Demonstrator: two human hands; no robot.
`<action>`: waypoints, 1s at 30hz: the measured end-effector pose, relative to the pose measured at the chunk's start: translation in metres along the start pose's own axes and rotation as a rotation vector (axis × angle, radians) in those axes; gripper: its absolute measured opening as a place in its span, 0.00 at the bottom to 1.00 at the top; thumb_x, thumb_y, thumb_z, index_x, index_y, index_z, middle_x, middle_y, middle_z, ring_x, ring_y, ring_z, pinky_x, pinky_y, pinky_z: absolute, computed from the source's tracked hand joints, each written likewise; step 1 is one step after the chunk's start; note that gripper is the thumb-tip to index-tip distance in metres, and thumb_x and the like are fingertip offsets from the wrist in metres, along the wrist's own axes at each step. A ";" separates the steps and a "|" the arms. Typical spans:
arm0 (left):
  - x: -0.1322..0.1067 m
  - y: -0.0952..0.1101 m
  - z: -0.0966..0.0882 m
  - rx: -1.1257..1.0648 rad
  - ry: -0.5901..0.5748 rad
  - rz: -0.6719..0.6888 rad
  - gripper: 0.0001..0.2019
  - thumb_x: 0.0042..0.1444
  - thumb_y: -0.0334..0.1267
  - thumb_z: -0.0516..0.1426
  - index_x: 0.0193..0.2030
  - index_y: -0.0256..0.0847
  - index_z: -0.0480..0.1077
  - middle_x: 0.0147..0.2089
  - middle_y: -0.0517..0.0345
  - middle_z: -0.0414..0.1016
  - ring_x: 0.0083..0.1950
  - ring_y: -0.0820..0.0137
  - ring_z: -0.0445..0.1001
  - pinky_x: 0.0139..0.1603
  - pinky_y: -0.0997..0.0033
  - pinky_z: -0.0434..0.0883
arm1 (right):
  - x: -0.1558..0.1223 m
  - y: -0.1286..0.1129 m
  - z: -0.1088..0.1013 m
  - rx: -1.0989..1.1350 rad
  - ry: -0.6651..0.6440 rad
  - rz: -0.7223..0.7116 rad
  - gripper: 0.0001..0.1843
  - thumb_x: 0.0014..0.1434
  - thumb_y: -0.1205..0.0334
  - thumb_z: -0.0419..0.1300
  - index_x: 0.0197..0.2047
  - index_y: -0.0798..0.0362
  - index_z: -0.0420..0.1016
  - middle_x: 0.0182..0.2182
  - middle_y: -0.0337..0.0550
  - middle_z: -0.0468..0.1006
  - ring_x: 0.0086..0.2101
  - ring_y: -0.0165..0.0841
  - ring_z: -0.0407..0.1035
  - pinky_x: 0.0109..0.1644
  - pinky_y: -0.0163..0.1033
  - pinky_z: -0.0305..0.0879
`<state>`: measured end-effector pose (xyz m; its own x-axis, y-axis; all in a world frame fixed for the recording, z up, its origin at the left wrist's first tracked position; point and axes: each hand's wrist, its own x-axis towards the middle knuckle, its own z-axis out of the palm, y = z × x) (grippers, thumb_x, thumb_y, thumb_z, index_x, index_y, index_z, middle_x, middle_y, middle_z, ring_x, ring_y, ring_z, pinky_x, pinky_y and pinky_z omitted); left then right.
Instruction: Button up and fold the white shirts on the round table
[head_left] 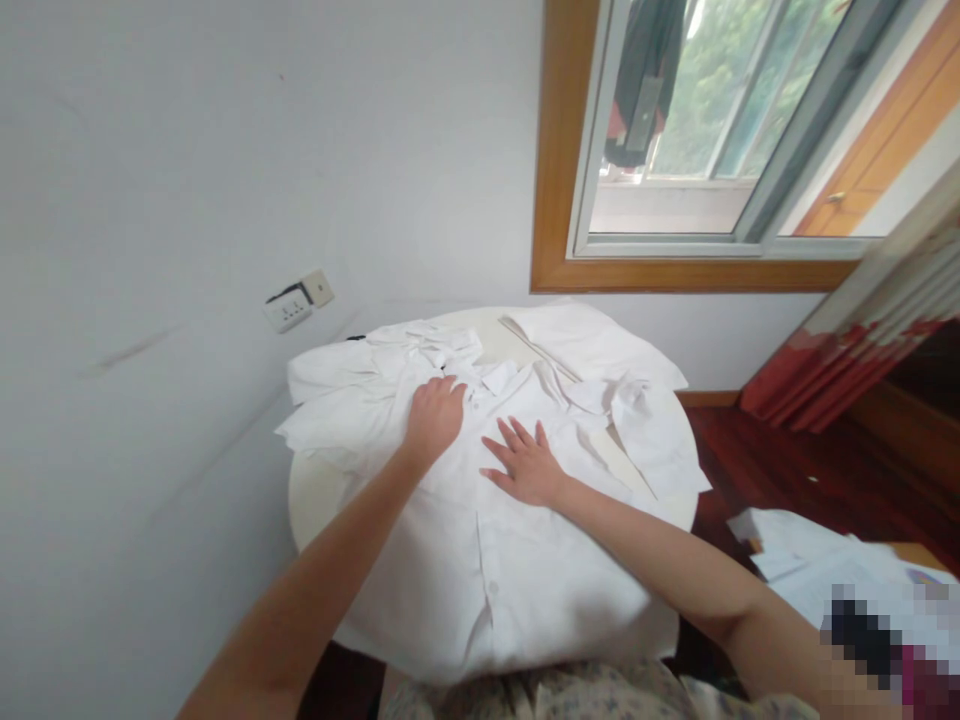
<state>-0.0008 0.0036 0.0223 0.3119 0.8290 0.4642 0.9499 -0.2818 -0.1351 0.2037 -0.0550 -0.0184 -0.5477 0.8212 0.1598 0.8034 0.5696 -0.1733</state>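
Observation:
A white button-up shirt [442,560] lies spread over a round table, its collar toward the wall and its lower hem draping over the near edge. Near the collar, my left hand [437,415] is closed on the cloth, fingers together and bent; the fingertips are partly hidden. My right hand [526,465] rests flat on the shirt front with its fingers spread. Between the two hands runs the button placket. One sleeve [345,375] is bunched at the left, and the other [600,340] is laid out at the back right.
Bare tabletop [311,505] shows at the left rim. The wall with a socket [289,308] stands behind the table, below a wood-framed window [559,150]. A red and white curtain [825,350] hangs at the right. Papers [810,560] are piled at the lower right.

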 end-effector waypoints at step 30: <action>-0.027 0.030 0.047 -0.243 -0.178 -0.059 0.25 0.62 0.52 0.46 0.64 0.51 0.61 0.69 0.52 0.57 0.69 0.56 0.54 0.66 0.39 0.47 | -0.067 0.109 -0.067 -0.355 0.181 0.442 0.11 0.61 0.60 0.56 0.46 0.55 0.69 0.42 0.51 0.72 0.44 0.41 0.65 0.47 0.42 0.59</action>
<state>0.0203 -0.0045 -0.0357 0.2748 0.9132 0.3010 0.9409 -0.3199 0.1114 0.3433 -0.0498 0.0169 -0.1200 0.9414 0.3152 0.9922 0.1031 0.0698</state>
